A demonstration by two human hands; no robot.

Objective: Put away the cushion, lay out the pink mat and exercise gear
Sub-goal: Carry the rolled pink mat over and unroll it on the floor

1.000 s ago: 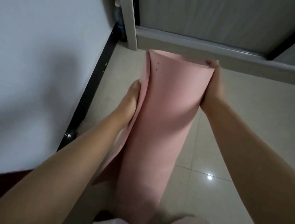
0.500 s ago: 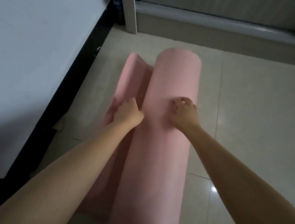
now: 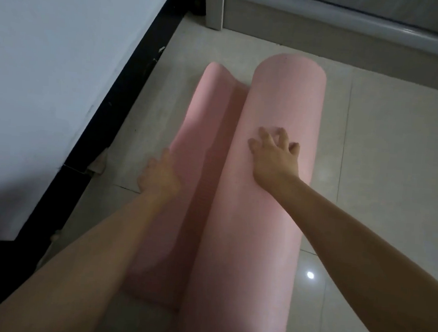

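Note:
The pink mat (image 3: 269, 211) lies on the tiled floor as a thick roll running away from me. Its loose outer flap (image 3: 206, 117) curls up along the roll's left side. My right hand (image 3: 275, 157) rests on top of the roll with fingers spread. My left hand (image 3: 159, 174) is at the outer left edge of the flap; its fingers are hidden behind the flap, so the hold cannot be made out. No cushion or other exercise gear is in view.
A bed with a white mattress (image 3: 49, 74) and a dark frame (image 3: 118, 105) runs along the left, close to the flap. A white post (image 3: 214, 5) and a low grey ledge (image 3: 354, 29) cross the far side. Pale floor tiles (image 3: 392, 142) stretch to the right.
The mat went from upright in both hands to lying on the floor. The flap has spread further left with my left hand, and my right hand's fingers have spread over the roll.

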